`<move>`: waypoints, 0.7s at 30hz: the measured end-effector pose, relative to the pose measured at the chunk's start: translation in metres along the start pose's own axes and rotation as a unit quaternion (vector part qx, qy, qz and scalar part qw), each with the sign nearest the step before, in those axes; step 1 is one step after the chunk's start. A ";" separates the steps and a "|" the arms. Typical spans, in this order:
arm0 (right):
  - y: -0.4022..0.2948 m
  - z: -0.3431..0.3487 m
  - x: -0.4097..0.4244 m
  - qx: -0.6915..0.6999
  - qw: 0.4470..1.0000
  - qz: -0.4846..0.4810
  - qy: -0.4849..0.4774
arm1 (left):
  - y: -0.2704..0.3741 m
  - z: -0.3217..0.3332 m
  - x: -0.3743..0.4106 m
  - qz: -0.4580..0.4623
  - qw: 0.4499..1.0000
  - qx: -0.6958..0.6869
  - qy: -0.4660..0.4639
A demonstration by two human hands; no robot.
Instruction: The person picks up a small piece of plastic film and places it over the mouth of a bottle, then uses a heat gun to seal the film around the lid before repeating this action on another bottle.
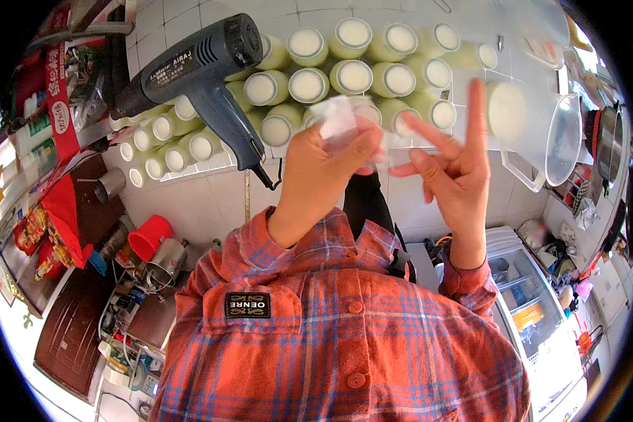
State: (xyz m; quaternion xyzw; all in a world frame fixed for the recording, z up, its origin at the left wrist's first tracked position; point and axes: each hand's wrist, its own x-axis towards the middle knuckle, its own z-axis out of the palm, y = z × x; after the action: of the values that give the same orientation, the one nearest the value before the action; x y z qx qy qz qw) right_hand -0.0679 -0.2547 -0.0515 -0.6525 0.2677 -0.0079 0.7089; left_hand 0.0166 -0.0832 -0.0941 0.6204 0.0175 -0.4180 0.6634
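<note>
My left hand (pixel 329 169) is closed around a crumpled, whitish piece of thin film or tissue (pixel 336 117); blur hides which it is. To its right, my right hand (pixel 453 169) is raised with fingers spread and nothing in it. Both hands are in front of my chest, above the near edge of a white-tiled counter (pixel 316 8). Just beyond them stand rows of bottles (pixel 352 76) with white tops and pale green contents. A dark blue-grey Airaj heat gun (pixel 205 68) appears left of my left hand, its nozzle pointing left.
A clear plastic pitcher (pixel 538 118) with pale contents at its base stands right of the bottles. A small metal piece (pixel 500 43) lies behind it. Shelves with red packets (pixel 47 232) are at left, with a red bucket (pixel 150 237) below. A glass-topped freezer (pixel 527 306) stands at right.
</note>
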 end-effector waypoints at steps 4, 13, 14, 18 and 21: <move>0.013 -0.001 0.012 -0.214 0.953 -0.101 0.190 | 0.002 -0.011 -0.007 -0.031 0.997 -0.055 0.047; 0.041 0.002 0.054 -0.478 0.826 -0.255 0.157 | 0.003 -0.021 -0.024 -0.027 0.997 -0.063 0.022; 0.042 0.004 0.059 -0.477 0.823 -0.266 0.156 | 0.005 -0.020 -0.026 -0.030 0.997 -0.067 0.018; 0.035 0.009 0.073 -0.474 0.828 -0.261 0.149 | 0.009 -0.021 -0.031 -0.041 0.997 -0.073 0.001; 0.034 0.004 0.074 -0.484 0.823 -0.261 0.141 | 0.011 -0.020 -0.034 -0.049 0.997 -0.053 -0.013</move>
State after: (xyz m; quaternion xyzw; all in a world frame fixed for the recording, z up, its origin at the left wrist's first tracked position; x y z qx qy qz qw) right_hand -0.0141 -0.2725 -0.1110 -0.9491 0.1538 -0.1534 0.2280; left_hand 0.0106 -0.0499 -0.0717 0.5776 0.0612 -0.4561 0.6742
